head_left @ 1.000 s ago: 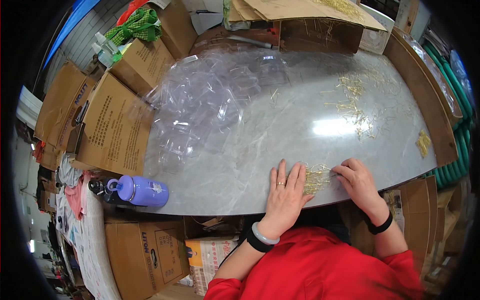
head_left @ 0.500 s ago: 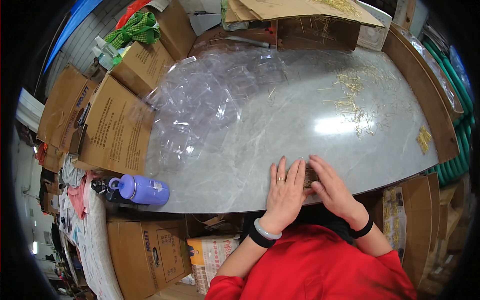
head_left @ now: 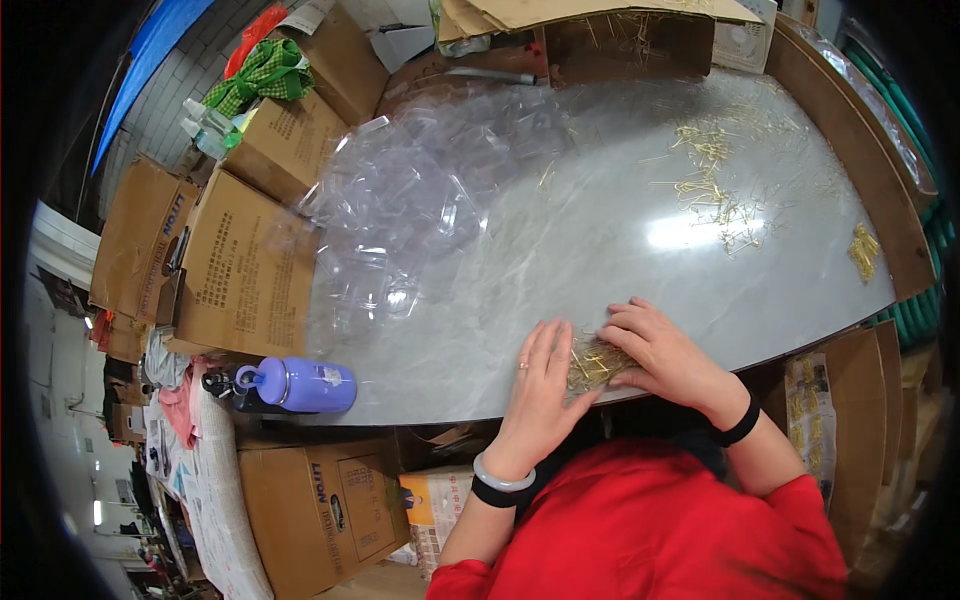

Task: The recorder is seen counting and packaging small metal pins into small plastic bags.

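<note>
A small heap of gold-coloured wire pins (head_left: 592,364) lies at the front edge of the grey tabletop, between my two hands. Along its left side rests my left hand (head_left: 540,385), fingers stretched out and close together, thumb pointing toward the pins. My right hand (head_left: 665,358) is at the right side of the heap, its fingers apart and loosely bent over the far end, with the thumb on the near side. Part of the heap is hidden under the right hand. Whether a clear box surrounds the pins I cannot tell.
Clear plastic boxes (head_left: 400,200) are piled at the left back. Loose gold pins (head_left: 705,190) are scattered at the right back, with a small bunch (head_left: 862,252) near the right edge. A purple bottle (head_left: 305,385) stands front left. Cardboard boxes (head_left: 245,265) border the left side.
My hands have moved apart, the left one to the left, uncovering more of the gold pins between them. The whole view has shifted slightly.
</note>
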Available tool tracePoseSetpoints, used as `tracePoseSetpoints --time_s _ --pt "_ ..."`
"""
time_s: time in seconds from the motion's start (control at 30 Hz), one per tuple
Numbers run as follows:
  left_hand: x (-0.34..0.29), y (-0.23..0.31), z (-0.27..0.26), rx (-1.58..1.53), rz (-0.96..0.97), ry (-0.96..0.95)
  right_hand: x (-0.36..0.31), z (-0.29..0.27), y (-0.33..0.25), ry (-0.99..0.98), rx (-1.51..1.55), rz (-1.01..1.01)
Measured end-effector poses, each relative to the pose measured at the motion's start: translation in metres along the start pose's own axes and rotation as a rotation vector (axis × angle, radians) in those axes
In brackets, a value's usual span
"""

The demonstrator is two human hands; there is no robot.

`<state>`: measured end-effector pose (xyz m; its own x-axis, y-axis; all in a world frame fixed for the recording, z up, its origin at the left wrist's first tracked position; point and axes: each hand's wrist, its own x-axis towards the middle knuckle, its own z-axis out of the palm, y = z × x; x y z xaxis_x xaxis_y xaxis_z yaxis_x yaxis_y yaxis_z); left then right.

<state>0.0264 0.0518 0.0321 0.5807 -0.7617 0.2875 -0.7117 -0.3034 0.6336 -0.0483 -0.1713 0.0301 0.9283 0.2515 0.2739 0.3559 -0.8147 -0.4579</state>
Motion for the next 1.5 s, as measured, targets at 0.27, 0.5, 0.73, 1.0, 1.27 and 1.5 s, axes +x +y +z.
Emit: tracePoseSetpoints --time_s 0.27,0.5,0.73,1.0,1.27,1.5 --pt "0.0 0.014 -0.003 0.156 -0.304 0.034 0.002 -0.003 -0.015 0.091 0.016 0.017" --pt "0.012 0.02 -0.002 -0.296 -0.45 -0.027 -0.002 0.009 -0.006 0.161 -0.067 0.035" --pt "0.016 0.011 -0.007 0.226 -0.139 -0.069 -0.004 -0.004 -0.01 0.172 0.01 0.05" --pt "0.023 0.013 -0.015 0.294 -0.081 -0.221 -0.008 0.006 0.004 0.067 -0.023 -0.047" --pt "0.017 0.013 -0.002 0.249 -0.173 -0.068 -0.002 -0.007 -0.011 0.11 0.088 -0.009" --pt "0.011 0.024 0.007 -0.22 -0.424 0.009 -0.004 0.002 -0.008 0.151 0.002 0.036"
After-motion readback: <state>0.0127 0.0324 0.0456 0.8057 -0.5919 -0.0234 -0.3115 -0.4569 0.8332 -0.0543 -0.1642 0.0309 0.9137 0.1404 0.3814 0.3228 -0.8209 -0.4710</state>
